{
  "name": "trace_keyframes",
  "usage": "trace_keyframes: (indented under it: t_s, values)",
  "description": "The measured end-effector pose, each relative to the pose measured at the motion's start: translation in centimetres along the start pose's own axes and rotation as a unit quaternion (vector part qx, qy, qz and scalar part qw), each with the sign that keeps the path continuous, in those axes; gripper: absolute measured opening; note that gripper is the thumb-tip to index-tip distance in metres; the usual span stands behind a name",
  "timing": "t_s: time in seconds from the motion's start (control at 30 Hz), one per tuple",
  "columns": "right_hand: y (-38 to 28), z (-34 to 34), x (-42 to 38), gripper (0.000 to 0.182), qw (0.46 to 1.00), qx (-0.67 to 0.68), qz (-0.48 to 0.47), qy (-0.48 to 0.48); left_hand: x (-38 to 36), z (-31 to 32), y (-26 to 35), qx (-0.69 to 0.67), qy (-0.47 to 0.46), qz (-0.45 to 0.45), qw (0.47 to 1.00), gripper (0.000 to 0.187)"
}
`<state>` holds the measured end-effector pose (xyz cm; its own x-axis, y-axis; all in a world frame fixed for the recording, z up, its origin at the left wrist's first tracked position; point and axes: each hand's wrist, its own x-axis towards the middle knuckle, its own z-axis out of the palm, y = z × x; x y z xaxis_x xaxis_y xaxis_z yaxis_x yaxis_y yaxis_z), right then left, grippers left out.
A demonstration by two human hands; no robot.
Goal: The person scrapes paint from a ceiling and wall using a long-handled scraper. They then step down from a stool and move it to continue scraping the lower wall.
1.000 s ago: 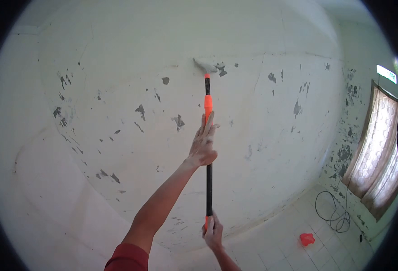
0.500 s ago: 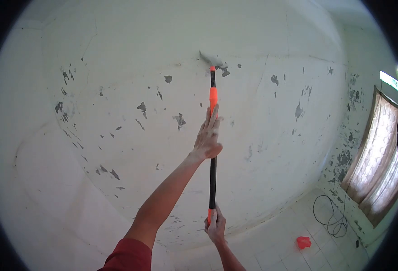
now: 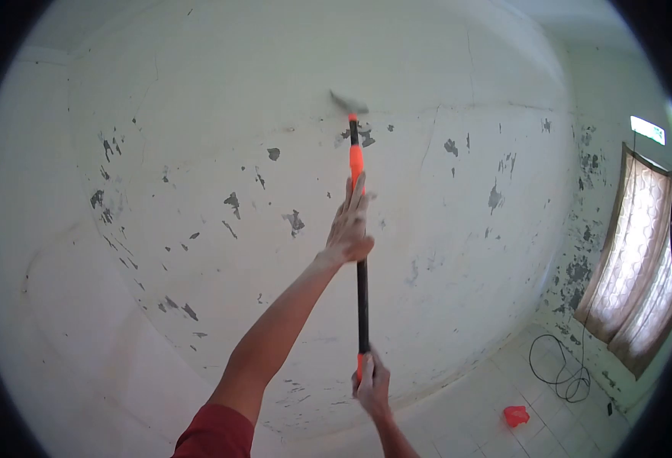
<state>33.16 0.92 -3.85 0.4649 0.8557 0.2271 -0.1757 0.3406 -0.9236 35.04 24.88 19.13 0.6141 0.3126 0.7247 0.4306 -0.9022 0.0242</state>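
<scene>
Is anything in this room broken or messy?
Yes! The wall has dark, ragged patches where its pale coat seems to have flaked off, plus thin cracks up high. On the floor, a black cord lies in loose loops near a crumpled red thing.

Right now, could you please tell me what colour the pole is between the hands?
The pole is black there, as the head view shows best.

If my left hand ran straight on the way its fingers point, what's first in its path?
Likely the pole's orange collar, right at the fingertips of the left hand. The scraper head lies farther up that line. Depth against the wall is unclear.
</scene>
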Motion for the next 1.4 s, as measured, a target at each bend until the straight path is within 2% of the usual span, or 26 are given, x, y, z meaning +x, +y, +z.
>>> trace_keyframes:
  t_s: [0.1,0.2,0.3,0.33,0.43,0.57,0.67,0.77,0.8,0.83,0.87,0.9,0.97,1.03,1.2,1.23,1.3,1.4]
  values:
    - [-4.9,-1.3,4.0,0.049,1.000,0.018,-0.018,-0.016,6.2,-2.1,1.8,-0.012,0.014,-0.010,1.000,0.085]
    - [-8.4,-2.9,3.3,0.050,1.000,0.012,0.011,-0.010,7.7,-2.6,3.4,0.000,0.002,-0.035,0.999,0.084]
    - [-6.8,-5.1,0.5,0.050,1.000,-0.001,0.005,-0.019,4.1,-0.5,4.0,-0.012,0.012,-0.035,0.999,0.083]
    - [-7.3,-5.0,-0.2,0.050,1.000,0.004,0.025,-0.018,3.5,-0.9,4.4,-0.031,-0.011,-0.058,0.998,0.079]
    - [-5.4,-5.8,1.3,0.050,0.998,0.014,0.045,-0.029,3.9,-0.3,4.0,-0.025,-0.013,-0.051,0.998,0.079]
    - [-4.2,-6.8,2.2,0.049,0.999,0.020,0.020,-0.030,3.8,1.0,3.7,-0.029,-0.004,-0.047,0.998,0.079]
    - [-3.5,-6.2,1.1,0.053,0.999,-0.003,0.033,-0.029,2.2,1.6,3.5,-0.029,0.033,-0.040,0.998,0.078]
    - [-3.6,-5.4,-1.4,0.053,0.998,0.001,0.062,-0.017,-1.8,1.2,4.3,-0.036,0.021,-0.014,0.999,0.070]
    - [-4.1,-4.8,-1.5,0.053,1.000,-0.010,0.012,-0.011,-3.5,0.3,4.9,-0.020,0.004,-0.004,1.000,0.065]
    - [-3.9,-4.7,-1.0,0.053,1.000,-0.012,0.014,-0.012,-5.5,-0.7,5.6,-0.037,0.000,0.013,0.999,0.062]
    - [-3.4,-4.8,0.2,0.053,0.997,-0.062,-0.052,0.004,-7.6,-1.7,6.4,-0.054,-0.002,0.032,0.998,0.058]
    - [-3.4,-4.8,0.9,0.053,0.987,-0.111,-0.116,0.020,-10.1,-2.4,7.3,-0.094,-0.005,0.021,0.995,0.057]
    - [-9.4,-4.1,1.3,0.052,0.996,-0.087,-0.020,-0.005,-15.9,-3.6,9.2,-0.162,-0.014,-0.013,0.987,0.062]
    - [-9.9,-4.7,2.2,0.052,0.995,-0.089,-0.020,-0.037,-21.8,-4.3,11.1,-0.208,-0.037,-0.050,0.976,0.062]
    - [-6.4,-3.6,3.4,0.053,0.995,-0.072,-0.050,-0.047,-34.3,-3.3,14.0,-0.328,-0.077,-0.173,0.926,0.062]
    - [-5.4,-3.5,3.7,0.053,0.994,-0.076,-0.058,-0.043,-36.1,-3.4,14.3,-0.327,-0.077,-0.171,0.926,0.062]
    - [-1.0,-3.2,3.7,0.053,0.993,-0.085,-0.082,-0.027,-39.5,-4.0,14.7,-0.328,-0.106,-0.224,0.911,0.058]
    - [0.4,-1.3,2.9,0.052,0.989,-0.097,-0.111,-0.015,-43.2,-5.2,14.5,-0.346,-0.120,-0.260,0.893,0.052]
